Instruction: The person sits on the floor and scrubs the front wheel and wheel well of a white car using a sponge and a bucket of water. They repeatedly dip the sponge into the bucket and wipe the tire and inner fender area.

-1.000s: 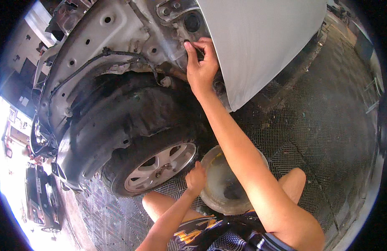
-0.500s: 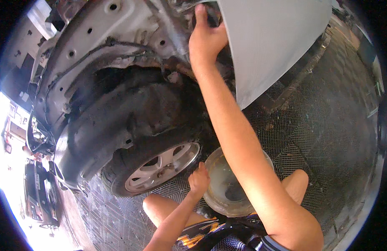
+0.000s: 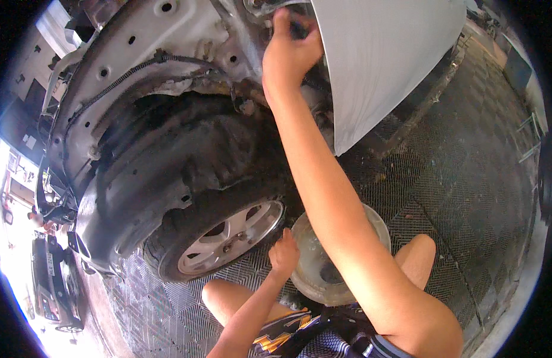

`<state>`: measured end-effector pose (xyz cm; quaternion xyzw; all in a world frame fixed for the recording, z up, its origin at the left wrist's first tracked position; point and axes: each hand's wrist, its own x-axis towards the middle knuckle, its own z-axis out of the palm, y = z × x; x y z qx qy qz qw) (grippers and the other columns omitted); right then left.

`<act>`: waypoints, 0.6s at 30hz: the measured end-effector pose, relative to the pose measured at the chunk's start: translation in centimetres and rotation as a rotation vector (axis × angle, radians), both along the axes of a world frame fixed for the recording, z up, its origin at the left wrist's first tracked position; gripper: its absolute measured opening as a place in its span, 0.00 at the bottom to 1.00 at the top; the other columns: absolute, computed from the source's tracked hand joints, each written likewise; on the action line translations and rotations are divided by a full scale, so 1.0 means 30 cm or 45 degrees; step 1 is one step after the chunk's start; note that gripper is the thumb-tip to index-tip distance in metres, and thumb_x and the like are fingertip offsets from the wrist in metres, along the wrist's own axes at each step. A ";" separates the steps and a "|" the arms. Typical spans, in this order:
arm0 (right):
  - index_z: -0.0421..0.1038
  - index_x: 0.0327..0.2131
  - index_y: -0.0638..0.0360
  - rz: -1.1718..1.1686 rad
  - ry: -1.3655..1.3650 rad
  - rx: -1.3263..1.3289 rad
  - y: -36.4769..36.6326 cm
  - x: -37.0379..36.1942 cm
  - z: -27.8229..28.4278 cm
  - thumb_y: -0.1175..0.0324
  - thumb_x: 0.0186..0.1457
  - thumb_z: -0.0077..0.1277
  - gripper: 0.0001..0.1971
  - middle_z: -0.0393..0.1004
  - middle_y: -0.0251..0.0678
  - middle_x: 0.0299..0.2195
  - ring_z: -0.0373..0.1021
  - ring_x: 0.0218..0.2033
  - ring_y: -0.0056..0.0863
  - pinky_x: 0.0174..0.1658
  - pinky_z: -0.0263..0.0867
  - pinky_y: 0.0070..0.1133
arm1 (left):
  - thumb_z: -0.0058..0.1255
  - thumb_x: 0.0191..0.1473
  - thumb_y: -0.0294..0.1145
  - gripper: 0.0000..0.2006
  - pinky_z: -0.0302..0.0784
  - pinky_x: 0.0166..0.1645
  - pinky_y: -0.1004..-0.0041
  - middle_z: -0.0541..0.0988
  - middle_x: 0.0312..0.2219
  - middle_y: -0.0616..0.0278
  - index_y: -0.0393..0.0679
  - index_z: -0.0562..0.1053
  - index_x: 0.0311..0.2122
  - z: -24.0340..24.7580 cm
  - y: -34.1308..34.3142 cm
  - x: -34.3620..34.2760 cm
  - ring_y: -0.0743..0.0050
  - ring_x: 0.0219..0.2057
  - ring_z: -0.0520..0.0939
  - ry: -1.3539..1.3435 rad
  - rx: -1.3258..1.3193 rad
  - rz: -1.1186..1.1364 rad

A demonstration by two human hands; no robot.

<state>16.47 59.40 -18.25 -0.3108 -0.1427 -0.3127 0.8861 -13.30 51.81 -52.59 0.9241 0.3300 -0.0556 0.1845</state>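
Observation:
My right arm reaches up across the view. My right hand [image 3: 288, 59] is in the gap between the bare inner body panel [image 3: 186, 36] and the front edge of a grey car door [image 3: 389, 53]. Its thumb points up and its fingers curl in by the door edge; whatever they grip is hidden in shadow. Lower down, my left hand [image 3: 284, 255] is closed, thumb side up, between the wheel [image 3: 228, 238] and a round, pale basin [image 3: 308, 286]. I cannot make out anything within its fingers. Part of the basin is hidden behind my right forearm.
A black wheel-arch liner [image 3: 216, 149] hangs over the tyre. A thin ribbed cable [image 3: 130, 74] runs along the body panel. Dark patterned floor tiles [image 3: 449, 197] lie to the right. At far left stands a dark car [image 3: 52, 286], with bright light around it.
The view has shifted slightly. My right hand has moved a little to the left by the door edge, and my left hand stays beside the basin.

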 end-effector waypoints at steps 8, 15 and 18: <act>0.67 0.53 0.76 -0.196 0.065 -0.129 -0.011 -0.044 -0.009 0.63 0.61 0.59 0.26 0.72 0.56 0.54 0.68 0.55 0.48 0.62 0.58 0.37 | 0.50 0.60 0.35 0.16 0.80 0.39 0.44 0.83 0.31 0.41 0.43 0.64 0.51 -0.007 0.009 -0.001 0.35 0.33 0.85 0.050 0.024 -0.037; 0.57 0.62 0.73 -0.061 0.408 0.096 0.015 0.016 0.045 0.68 0.63 0.57 0.30 0.64 0.55 0.63 0.65 0.61 0.44 0.65 0.57 0.33 | 0.51 0.60 0.35 0.19 0.81 0.36 0.46 0.83 0.29 0.42 0.42 0.65 0.53 -0.004 -0.005 -0.016 0.38 0.33 0.86 -0.069 0.036 -0.038; 0.60 0.60 0.72 -0.009 0.153 -0.013 -0.020 0.025 -0.018 0.68 0.61 0.60 0.29 0.67 0.50 0.59 0.68 0.56 0.39 0.63 0.59 0.32 | 0.51 0.59 0.35 0.20 0.81 0.38 0.45 0.83 0.28 0.43 0.41 0.65 0.54 -0.014 -0.007 0.000 0.37 0.32 0.85 0.014 0.024 -0.038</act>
